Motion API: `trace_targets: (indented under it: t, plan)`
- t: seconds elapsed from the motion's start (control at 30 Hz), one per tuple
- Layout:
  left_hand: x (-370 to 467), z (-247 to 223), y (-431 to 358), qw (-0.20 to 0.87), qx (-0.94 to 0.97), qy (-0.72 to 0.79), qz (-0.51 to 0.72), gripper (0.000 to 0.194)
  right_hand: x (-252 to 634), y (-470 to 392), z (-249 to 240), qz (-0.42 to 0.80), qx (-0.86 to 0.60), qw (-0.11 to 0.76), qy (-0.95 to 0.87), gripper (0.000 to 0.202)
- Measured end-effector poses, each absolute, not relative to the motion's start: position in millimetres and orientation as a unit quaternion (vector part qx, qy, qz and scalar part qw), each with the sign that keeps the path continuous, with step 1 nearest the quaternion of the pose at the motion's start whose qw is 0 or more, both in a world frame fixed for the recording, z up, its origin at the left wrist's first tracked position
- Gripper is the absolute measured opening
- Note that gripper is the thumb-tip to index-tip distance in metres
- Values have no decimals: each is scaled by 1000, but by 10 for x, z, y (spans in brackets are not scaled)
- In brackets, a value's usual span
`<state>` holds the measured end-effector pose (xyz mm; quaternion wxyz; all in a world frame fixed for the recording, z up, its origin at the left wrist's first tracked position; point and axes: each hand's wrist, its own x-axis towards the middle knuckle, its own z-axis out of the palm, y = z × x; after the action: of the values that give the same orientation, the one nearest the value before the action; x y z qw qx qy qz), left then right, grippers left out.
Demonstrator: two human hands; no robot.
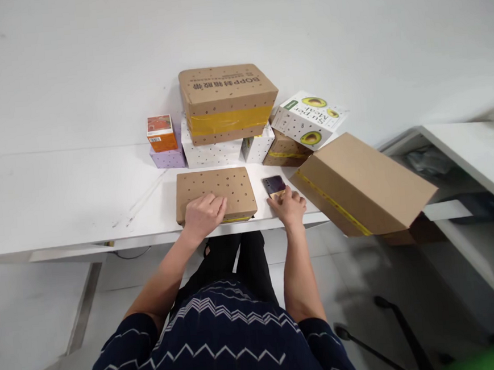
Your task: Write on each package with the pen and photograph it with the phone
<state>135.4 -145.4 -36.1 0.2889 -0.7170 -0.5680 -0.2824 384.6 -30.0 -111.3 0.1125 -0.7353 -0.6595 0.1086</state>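
Observation:
A flat brown cardboard box (212, 182) with small dark ring marks lies near the table's front edge. My left hand (205, 214) rests on top of it with its fingers curled in; whether something is inside them is hidden. To the right of this box a smartphone (275, 185) lies on the table, dark at its far end and yellowish nearer me. My right hand (289, 207) is over the phone's near end, thumb and fingers around its sides.
Behind stand a large taped carton (229, 98) on white boxes (214, 153), an orange box (161, 136) on a lilac box (168, 158), and a tilted avocado-print box (310, 117). A big cardboard box (362, 181) overhangs the table's right front edge, beside a shelf unit (475, 155).

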Motion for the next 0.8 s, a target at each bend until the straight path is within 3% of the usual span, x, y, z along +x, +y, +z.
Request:
trace_targets:
  t: [0.13,0.3,0.43,0.57,0.67,0.8]
  plan:
    - [1352,-360,-1413,294,-716,-567,-283,30,3800,-270,-1133,113,-719,139,-672,69]
    - [1352,-365,-1425,295,-714,-567,-286,31,3777,-325,-1065,150,-721,219,-640,71]
    - [1347,-368,-1429,291,-717,-565,-287,30,3840,-508,-934,363,-665,427,-493,70]
    - [1346,-371,-1426,292,-715,-568,-284,31,3844,-846,-578,635,-442,571,-275,56]
    - [1355,-368,-1423,272,-717,-580,-275,32,3725,-1181,-219,765,-276,547,-199,55]
    - [1365,-346,-1436,207,-712,-617,-266,33,3430,-1599,33,881,-182,412,-142,59]
